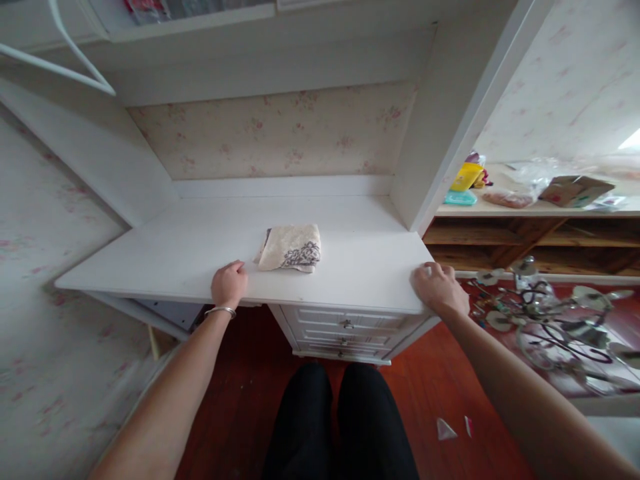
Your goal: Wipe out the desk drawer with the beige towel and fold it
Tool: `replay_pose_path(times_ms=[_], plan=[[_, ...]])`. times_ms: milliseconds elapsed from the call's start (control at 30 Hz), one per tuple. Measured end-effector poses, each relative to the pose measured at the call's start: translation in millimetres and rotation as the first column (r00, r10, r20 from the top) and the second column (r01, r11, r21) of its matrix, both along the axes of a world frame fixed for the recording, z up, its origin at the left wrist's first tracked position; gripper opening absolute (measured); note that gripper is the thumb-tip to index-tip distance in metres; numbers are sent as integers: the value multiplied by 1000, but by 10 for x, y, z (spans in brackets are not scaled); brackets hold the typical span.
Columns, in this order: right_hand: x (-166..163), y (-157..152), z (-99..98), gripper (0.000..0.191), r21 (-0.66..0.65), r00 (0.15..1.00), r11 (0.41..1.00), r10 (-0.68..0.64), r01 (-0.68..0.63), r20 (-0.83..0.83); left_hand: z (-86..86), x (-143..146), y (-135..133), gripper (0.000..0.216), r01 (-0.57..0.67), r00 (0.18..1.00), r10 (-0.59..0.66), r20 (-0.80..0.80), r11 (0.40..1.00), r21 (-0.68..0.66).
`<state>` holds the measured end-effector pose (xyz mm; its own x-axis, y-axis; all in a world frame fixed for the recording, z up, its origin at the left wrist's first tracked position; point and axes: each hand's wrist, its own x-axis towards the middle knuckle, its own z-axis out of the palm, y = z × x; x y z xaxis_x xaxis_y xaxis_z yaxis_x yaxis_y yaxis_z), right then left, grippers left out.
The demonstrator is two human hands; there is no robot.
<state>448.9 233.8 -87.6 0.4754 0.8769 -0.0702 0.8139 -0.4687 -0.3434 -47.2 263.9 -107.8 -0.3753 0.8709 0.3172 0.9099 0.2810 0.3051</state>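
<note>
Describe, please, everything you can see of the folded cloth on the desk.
The cloth is cream, textured fabric, folded into a rough square, with a dark floral pattern along its near edge. It lies flat on the white desk, just right of the left hand, which does not touch it.

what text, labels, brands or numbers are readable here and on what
No readable text anywhere.
Yellow packet on the side shelf: too small and blurred.
Brown cardboard box on that shelf: no legible print.
Folded beige cloth on the white desk, by the left hand: floral pattern only.
</note>
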Motion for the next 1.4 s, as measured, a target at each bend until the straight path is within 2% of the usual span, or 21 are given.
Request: replay_pose_path(times_ms=[133, 733, 1133, 1400], plan=[[-5, -7, -7, 59, 10, 1000, 1000, 0, 0, 3, 6, -1, -36, 38, -41, 999, 41, 8, 999, -9], [-2, -3, -8, 60, 18, 1000, 1000, 0, 0, 2, 14, 19, -67, 38, -54, 998, 53, -32, 998, -21], [-23, -24, 26, 60, 8, 1000, 1000, -3, 3, 4, 11, 13, -53, 38, -5, 999, 5, -50, 1000, 1], [-25, -21, 31, 59, 12, 1000, 1000, -4, 4, -7, 8, 15, -57, 37, -15, 999, 15, -29, 1000, 1]])
